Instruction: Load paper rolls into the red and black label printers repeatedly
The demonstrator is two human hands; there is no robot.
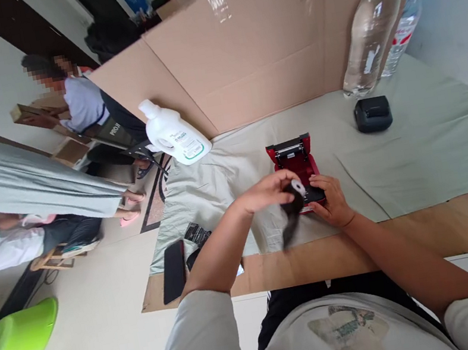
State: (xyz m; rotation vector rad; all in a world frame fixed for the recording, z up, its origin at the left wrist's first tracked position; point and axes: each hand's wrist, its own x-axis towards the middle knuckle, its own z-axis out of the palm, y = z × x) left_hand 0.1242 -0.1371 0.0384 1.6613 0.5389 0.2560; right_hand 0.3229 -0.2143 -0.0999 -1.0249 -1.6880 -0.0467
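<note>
My left hand (266,192) pinches a small dark roll (296,189) with a white core. A loose dark strip hangs from it, blurred by motion. Just below and beside the roll is a small red printer-like device (302,166) lying on the cloth. Its black lid with a metal roller (290,150) stands raised, showing the red compartment inside. My right hand (333,201) grips the device at its right front corner, thumb at the near edge and fingers over the side. The roll and my left hand cover part of the compartment.
A dark phone (174,272) and black packets (197,234) lie at the left. A white jug (175,134), large bottle (371,30), smaller bottle (405,30) and black case (372,114) stand farther back. A cardboard panel (256,44) closes off the far side. Other people are at left.
</note>
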